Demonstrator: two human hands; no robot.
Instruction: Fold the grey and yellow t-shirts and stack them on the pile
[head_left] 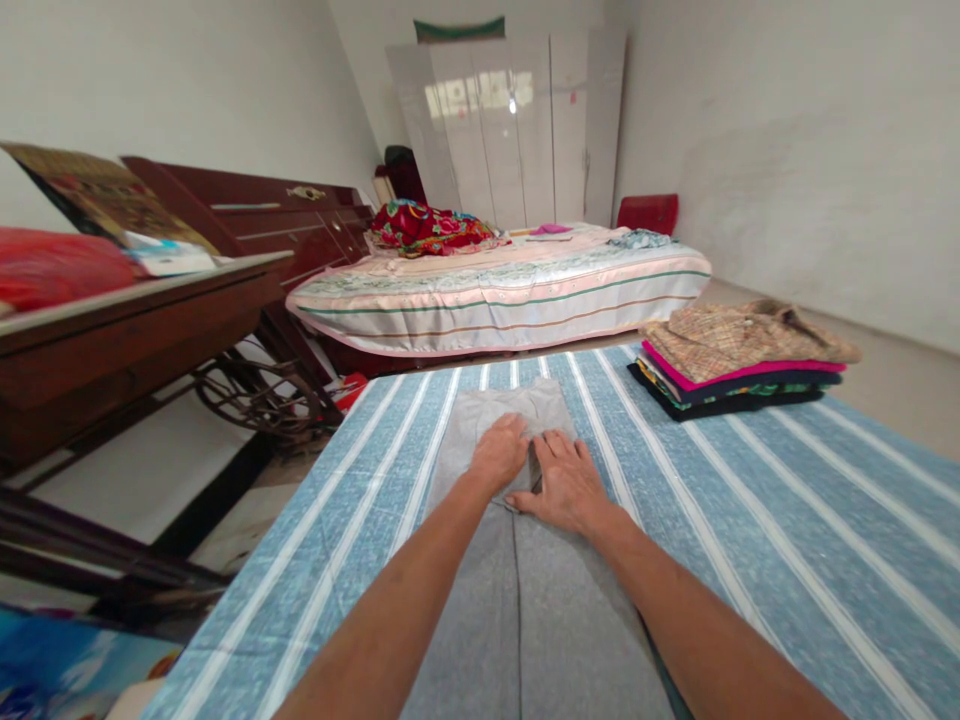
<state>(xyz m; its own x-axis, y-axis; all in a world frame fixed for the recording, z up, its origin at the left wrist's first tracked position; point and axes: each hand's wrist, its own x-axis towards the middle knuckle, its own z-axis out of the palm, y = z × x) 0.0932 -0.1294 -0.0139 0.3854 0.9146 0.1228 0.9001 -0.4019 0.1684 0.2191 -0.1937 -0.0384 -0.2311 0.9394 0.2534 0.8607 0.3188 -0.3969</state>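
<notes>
A grey garment (517, 600) lies stretched lengthwise on a blue bedsheet with white stripes (750, 520). My left hand (499, 452) rests flat on the cloth near its far end, fingers together and extended. Beside it my right hand (562, 480) lies palm down on the same cloth, fingers spread. The two hands almost touch over a dark fold or seam in the middle. Neither hand holds anything.
A stack of folded clothes (739, 358) sits at the far right of the striped sheet. Beyond it stands a bed (502, 290) with a red bundle (424, 226). A dark wooden table (127, 330) is at the left, a white wardrobe (517, 130) at the back.
</notes>
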